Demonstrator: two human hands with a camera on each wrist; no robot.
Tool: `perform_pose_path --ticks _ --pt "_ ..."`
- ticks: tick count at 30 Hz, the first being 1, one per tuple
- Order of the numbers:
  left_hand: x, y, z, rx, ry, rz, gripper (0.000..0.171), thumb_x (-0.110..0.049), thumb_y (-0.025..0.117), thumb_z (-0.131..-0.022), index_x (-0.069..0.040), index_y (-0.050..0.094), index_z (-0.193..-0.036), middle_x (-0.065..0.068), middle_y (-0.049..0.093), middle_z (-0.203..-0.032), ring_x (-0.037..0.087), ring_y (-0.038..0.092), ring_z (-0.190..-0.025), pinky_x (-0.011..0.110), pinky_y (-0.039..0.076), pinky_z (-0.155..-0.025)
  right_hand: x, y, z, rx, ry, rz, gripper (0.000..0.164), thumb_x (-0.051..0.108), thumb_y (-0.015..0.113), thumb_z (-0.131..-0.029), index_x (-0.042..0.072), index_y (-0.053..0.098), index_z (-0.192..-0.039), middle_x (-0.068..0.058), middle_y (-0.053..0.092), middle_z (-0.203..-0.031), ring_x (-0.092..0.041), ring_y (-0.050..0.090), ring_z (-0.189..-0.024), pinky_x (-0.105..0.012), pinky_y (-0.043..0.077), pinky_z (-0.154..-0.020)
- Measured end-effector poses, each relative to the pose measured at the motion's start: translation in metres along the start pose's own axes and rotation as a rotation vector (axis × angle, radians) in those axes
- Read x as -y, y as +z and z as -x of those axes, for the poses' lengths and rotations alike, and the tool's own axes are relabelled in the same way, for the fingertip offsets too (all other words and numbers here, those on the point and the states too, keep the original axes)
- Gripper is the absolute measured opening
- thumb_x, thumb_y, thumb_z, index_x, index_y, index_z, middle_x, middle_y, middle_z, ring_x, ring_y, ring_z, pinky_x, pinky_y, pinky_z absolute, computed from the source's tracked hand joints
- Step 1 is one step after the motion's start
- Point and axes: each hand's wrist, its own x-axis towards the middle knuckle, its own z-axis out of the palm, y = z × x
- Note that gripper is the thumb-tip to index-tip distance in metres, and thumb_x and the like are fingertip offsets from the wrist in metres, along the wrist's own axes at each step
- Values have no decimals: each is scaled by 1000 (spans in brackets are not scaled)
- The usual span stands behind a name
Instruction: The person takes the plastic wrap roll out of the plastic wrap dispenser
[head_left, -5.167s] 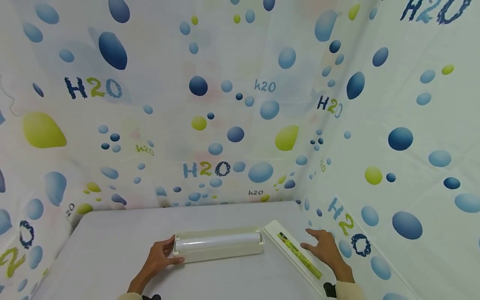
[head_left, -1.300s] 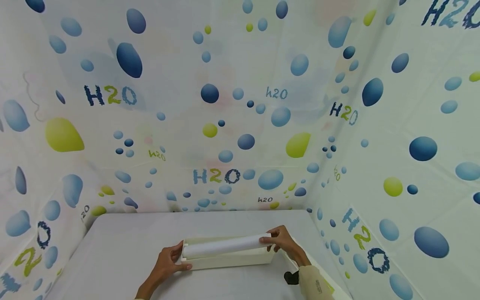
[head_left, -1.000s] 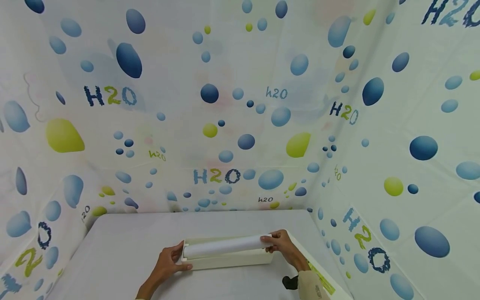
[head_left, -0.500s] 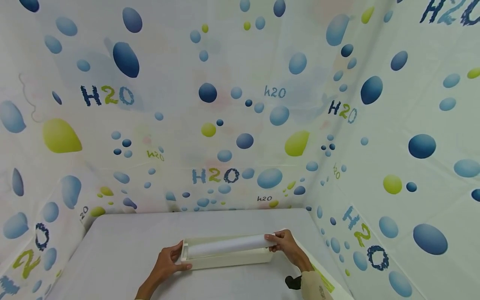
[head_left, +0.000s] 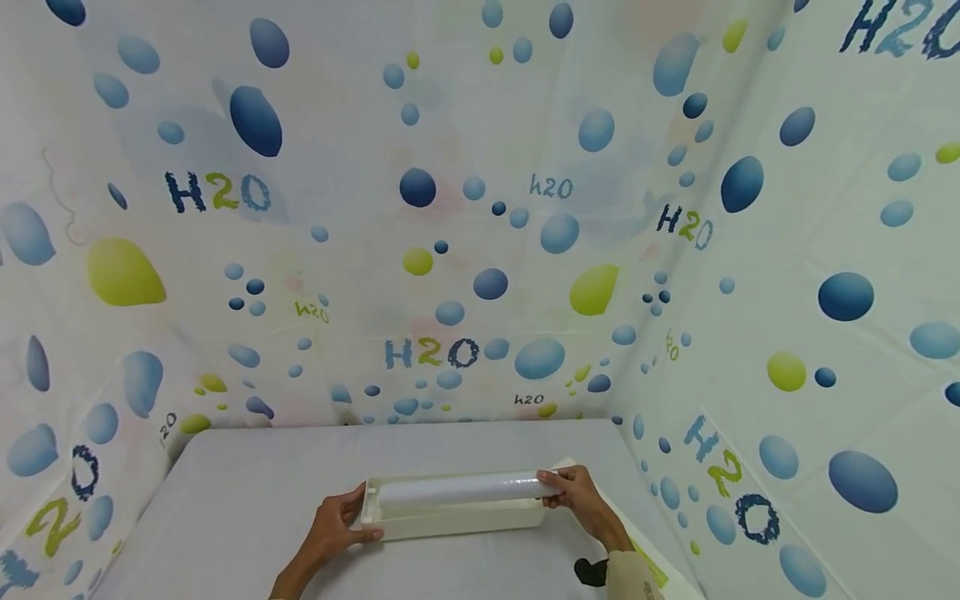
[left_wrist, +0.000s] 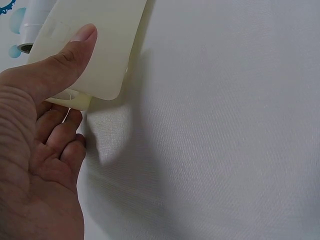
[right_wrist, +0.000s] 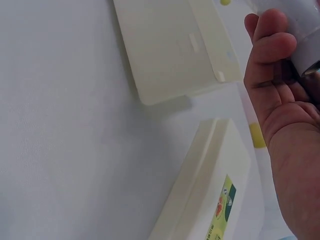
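A roll of cling film lies over a long cream dispenser box, its right end raised above the box's right end. My right hand holds that end between thumb and fingers; in the right wrist view the fingers curl round the roll's tube. At the box's left end, my left hand grips the box with the thumb on the front wall and fingers behind. The left wrist view shows that thumb flat on the box wall. The roll's left end sits just inside the box.
The box's long lid, with a yellow-green label, lies slantwise on the table at the right, partly hidden by my right forearm. A white cloth covers the table. Patterned curtains stand behind and at both sides.
My right hand has gone from beside the lid to the roll and lifted its right end. Over the last second, roll and hand shifted slightly right. My left hand keeps its grip.
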Motion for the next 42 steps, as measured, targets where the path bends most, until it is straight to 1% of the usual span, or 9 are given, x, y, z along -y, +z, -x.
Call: perform_pose_path --ticks 4,9,15,22,25,27,33,38,42 --pt "2 -1 -1 10 -9 6 104 -13 102 -75 16 43 -156 34 53 -157 52 58 -144 48 55 -118 1 -2 0 -7 -8 -23 41 27 66 -111 -11 72 -122 0 76 -89 -9 68 -73 -20 60 -71" --pt "2 -1 0 27 1 30 104 -11 100 -77 18 41 -157 35 52 -156 52 57 -145 48 55 -118 6 -4 -2 -10 -49 -39 51 28 66 -111 -18 65 -133 -2 78 -93 -10 70 -74 -18 61 -74" --pt "3 -1 -1 39 4 42 103 -11 100 -78 19 40 -157 36 50 -158 53 54 -147 48 55 -118 11 -7 -8 -23 -79 -25 57 31 67 -111 -20 63 -135 -3 78 -94 -11 70 -75 -19 63 -76" --pt "4 -1 -1 24 -6 27 105 -11 101 -76 18 41 -156 35 51 -157 52 54 -147 45 56 -118 17 -7 -18 -47 -71 -37 57 30 66 -111 -20 61 -138 -7 79 -96 -11 70 -75 -19 62 -75" --pt "4 0 -1 22 -3 32 105 -11 101 -76 18 41 -157 35 51 -157 51 54 -147 40 58 -117 21 -6 -23 -65 -67 -29 57 30 67 -111 -20 60 -137 -11 80 -99 -12 70 -75 -20 63 -74" --pt "3 -1 -1 22 -5 36 105 -11 101 -76 18 41 -157 34 51 -158 51 54 -147 39 58 -117 24 -6 -28 -84 -63 -15 57 31 69 -110 -20 62 -135 -12 80 -97 -11 71 -74 -20 63 -73" --pt "2 -1 -2 31 -12 32 104 -12 101 -77 17 42 -157 34 51 -158 51 53 -148 48 54 -119 31 -1 -41 -120 -41 0 53 29 73 -107 -19 66 -128 -10 79 -92 -10 68 -70 -19 62 -68" --pt "4 -2 -2 25 -17 14 104 -13 101 -76 16 42 -157 33 52 -158 50 56 -146 50 54 -118 33 6 -51 -92 -54 20 52 29 75 -106 -19 68 -126 -11 80 -94 -9 70 -70 -19 62 -67" --pt "5 -1 -1 19 -24 22 104 -12 101 -76 17 42 -156 33 51 -158 50 54 -148 48 55 -119 33 10 -56 -71 -69 37 44 28 75 -106 -15 74 -116 -9 80 -88 -10 70 -69 -20 63 -67"
